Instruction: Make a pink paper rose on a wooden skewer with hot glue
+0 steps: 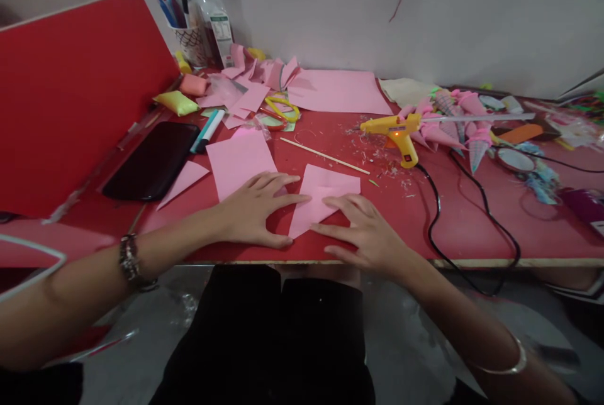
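— Where was the folded pink paper [325, 197] when you looked over?

— Flat on the red bench [425, 229], close to its front edge, about midway along. Both hands were on it. The left hand [257, 210] lay spread on the paper's left side, fingers [283, 180] stretched out flat and pointing toward the back edge, gripping nothing, only pressing.

— And the right hand [365, 232]?

— Also open and flat, its fingers [337, 204] laid across the lower part of the sheet and pointing left, toward the other hand. The paper narrowed to a tip at the front edge, between the two hands, and widened toward the back, so its long axis ran front to back.

— Which hand was nearer?

— Both touched it; the right covered more of it. A yellow glue gun [396, 131] lay well apart toward the back right, and a thin wooden stick [324, 155] just behind the paper
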`<action>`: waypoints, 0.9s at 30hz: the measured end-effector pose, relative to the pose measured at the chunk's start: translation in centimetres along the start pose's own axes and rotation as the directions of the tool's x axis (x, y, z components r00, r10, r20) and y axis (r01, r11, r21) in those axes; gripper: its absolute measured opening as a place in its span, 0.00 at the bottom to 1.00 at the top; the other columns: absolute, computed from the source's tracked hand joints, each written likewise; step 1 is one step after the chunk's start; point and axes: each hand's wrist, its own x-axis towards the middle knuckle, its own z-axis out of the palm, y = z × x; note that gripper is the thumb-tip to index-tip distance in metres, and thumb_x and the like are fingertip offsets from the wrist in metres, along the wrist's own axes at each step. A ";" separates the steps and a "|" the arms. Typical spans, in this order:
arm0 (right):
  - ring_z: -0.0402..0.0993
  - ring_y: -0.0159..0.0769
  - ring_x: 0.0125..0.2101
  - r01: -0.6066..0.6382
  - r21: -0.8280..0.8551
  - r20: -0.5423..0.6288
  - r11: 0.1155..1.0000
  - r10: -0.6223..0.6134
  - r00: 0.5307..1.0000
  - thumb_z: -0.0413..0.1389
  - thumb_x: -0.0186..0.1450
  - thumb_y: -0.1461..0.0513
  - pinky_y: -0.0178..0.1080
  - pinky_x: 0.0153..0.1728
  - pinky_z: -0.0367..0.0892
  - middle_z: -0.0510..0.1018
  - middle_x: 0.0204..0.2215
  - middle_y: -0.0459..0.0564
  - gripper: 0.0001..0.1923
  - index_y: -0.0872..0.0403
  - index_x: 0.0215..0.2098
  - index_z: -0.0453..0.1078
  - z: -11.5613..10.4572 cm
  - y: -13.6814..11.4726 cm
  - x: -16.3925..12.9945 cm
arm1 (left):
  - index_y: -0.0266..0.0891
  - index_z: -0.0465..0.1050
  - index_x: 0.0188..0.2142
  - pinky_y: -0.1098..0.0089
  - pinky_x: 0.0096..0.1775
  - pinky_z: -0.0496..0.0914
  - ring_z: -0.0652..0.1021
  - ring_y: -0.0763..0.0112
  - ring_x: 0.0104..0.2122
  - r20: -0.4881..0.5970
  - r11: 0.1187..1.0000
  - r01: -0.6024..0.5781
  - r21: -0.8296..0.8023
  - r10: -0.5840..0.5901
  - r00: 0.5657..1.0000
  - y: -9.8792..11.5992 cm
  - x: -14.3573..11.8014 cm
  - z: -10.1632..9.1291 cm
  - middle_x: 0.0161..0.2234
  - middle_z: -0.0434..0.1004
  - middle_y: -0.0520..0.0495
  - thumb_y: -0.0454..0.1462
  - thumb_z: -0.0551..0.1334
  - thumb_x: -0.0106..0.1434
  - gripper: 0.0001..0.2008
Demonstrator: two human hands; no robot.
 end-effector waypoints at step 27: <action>0.64 0.43 0.38 -0.164 -0.101 0.052 0.981 0.169 0.984 0.46 0.61 0.53 0.48 0.43 0.55 0.71 0.37 0.58 0.25 0.62 0.48 0.62 -1.0 -1.8 -1.4 | 0.41 0.51 0.57 0.55 0.53 0.51 0.55 0.54 0.56 -0.038 0.987 -0.093 0.131 0.099 0.994 1.1 0.2 -1.4 0.58 0.51 0.40 0.53 0.53 0.54 0.34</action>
